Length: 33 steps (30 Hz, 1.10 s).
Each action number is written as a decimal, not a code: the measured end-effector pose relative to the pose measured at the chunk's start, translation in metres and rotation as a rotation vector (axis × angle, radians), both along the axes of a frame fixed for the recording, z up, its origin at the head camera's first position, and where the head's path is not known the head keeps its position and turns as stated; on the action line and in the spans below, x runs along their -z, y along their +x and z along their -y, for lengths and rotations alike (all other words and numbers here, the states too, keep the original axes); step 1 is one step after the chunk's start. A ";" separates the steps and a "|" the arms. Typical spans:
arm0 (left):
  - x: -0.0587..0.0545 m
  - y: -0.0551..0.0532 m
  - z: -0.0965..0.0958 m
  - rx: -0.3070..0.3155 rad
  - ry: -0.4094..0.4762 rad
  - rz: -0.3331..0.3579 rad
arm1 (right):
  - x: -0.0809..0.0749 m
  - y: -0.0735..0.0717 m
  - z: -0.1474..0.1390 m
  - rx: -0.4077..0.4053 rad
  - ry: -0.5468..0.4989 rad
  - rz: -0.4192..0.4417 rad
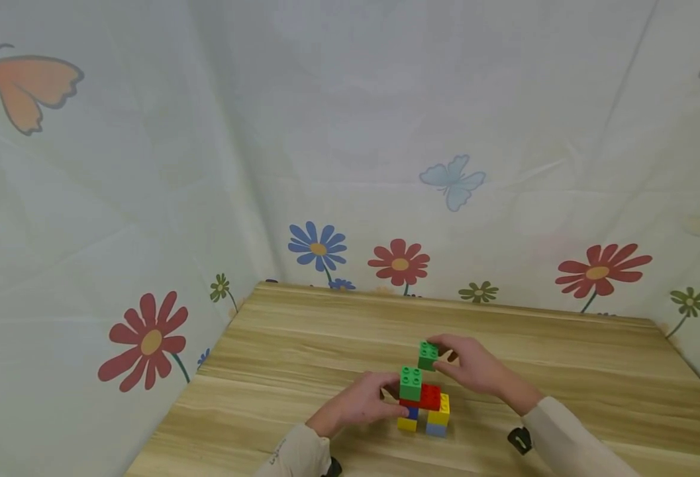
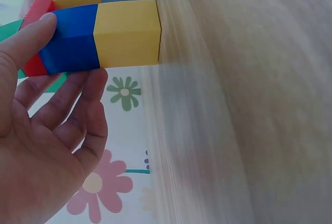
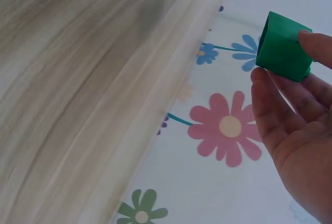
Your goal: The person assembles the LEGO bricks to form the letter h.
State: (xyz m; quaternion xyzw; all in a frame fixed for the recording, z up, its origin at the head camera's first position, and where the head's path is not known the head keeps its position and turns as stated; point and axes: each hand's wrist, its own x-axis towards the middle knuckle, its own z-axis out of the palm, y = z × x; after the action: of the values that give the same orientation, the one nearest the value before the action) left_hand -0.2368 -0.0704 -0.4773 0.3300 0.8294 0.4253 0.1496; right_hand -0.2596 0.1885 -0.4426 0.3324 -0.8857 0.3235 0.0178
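Note:
A small bridge of toy bricks stands on the wooden table. Its left column has a yellow brick (image 2: 127, 33) at the bottom and a blue brick (image 2: 71, 38) on it; the right one has a light blue brick (image 1: 436, 430) under a yellow brick (image 1: 438, 416). A red brick (image 1: 430, 397) spans both, topped on the left by a green brick (image 1: 410, 384). My left hand (image 1: 364, 399) grips the left column, thumb on the blue brick. Just behind and above the bridge, my right hand (image 1: 473, 364) pinches a second green brick (image 3: 284, 47) between thumb and fingers.
The wooden table (image 1: 302, 331) reaches back to a pale cloth backdrop (image 1: 350, 132) printed with flowers and butterflies. The cloth also hangs along the left side. A small black object (image 1: 519, 440) shows beside the right sleeve.

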 end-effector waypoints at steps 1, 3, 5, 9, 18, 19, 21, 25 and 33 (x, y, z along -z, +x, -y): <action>0.000 0.000 0.000 0.000 -0.001 0.000 | -0.001 0.002 -0.001 -0.001 -0.002 -0.004; 0.000 0.000 -0.001 -0.002 -0.004 -0.002 | -0.004 0.005 -0.002 -0.004 -0.012 -0.016; 0.000 0.000 -0.002 -0.003 -0.007 -0.001 | -0.007 0.008 -0.004 -0.002 -0.018 -0.027; 0.000 -0.001 -0.004 -0.006 -0.008 0.001 | -0.010 0.012 -0.006 -0.002 -0.019 -0.048; 0.003 -0.003 -0.009 -0.011 0.008 0.016 | -0.021 0.022 -0.011 -0.002 -0.034 -0.053; 0.004 -0.003 -0.009 -0.014 0.007 0.018 | -0.022 0.023 -0.011 -0.008 -0.039 -0.065; 0.004 -0.003 -0.009 -0.015 0.006 0.024 | -0.024 0.025 -0.011 -0.013 -0.051 -0.083; 0.004 -0.003 -0.009 -0.016 0.003 0.029 | -0.027 0.028 -0.011 -0.016 -0.074 -0.120; 0.005 -0.004 -0.009 -0.013 -0.005 0.021 | -0.032 0.034 -0.009 -0.027 -0.111 -0.170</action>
State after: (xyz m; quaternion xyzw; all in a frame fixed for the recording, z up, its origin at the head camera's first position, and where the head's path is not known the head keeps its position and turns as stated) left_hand -0.2407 -0.0616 -0.4821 0.3196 0.8310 0.4276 0.1563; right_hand -0.2260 0.1978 -0.4109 0.3692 -0.8571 0.3431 0.1069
